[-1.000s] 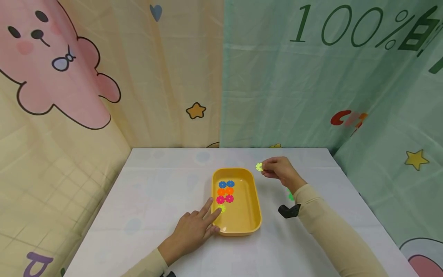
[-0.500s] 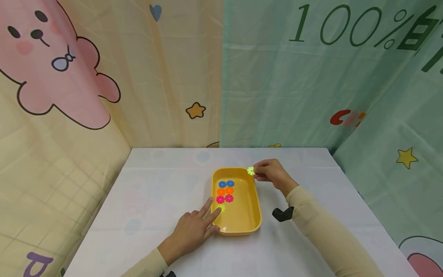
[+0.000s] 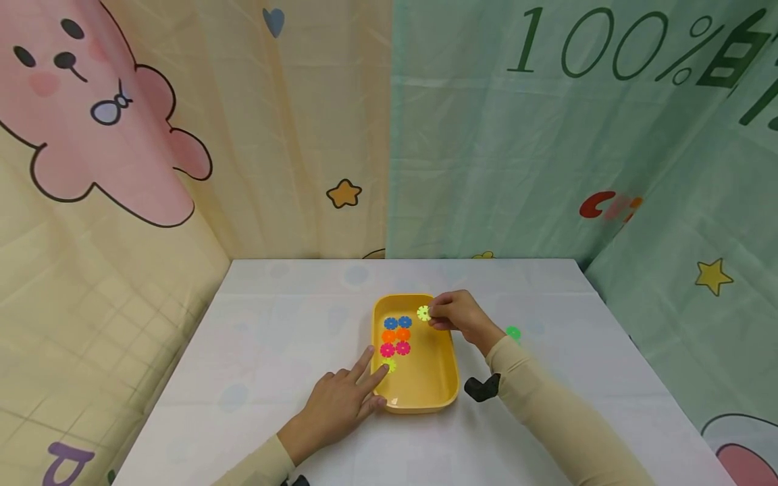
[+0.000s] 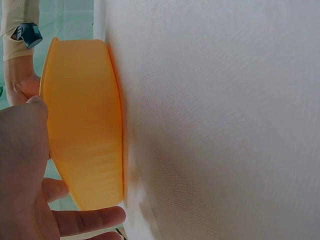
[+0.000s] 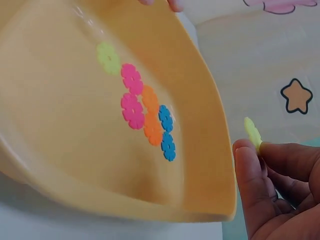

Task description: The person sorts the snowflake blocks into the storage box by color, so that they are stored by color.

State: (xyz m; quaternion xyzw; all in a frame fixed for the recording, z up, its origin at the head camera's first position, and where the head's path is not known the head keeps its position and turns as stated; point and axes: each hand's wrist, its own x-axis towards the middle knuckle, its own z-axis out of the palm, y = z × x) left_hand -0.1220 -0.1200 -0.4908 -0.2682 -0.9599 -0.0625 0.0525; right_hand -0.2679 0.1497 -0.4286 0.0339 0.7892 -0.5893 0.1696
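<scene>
My right hand pinches a yellow-green snowflake disc between thumb and fingertips at the far right part of the yellow tray. The right wrist view shows that disc nearly edge-on. Lying flat in the tray are two blue discs, two orange discs, two pink discs and another yellow-green disc, set in rows along the left side. With fingers spread straight, my left hand rests at the tray's near left rim; one fingertip overlaps the lower yellow-green disc in the head view.
A green disc lies on the white tabletop, right of the tray and just behind the right wrist. Printed curtains stand behind the table and along both sides. A dark device sits on the right wrist.
My right hand has moved left and nearer with the yellow-green disc, from beyond the tray's right rim to over the tray. The green disc on the table shows again. My left hand stays put.
</scene>
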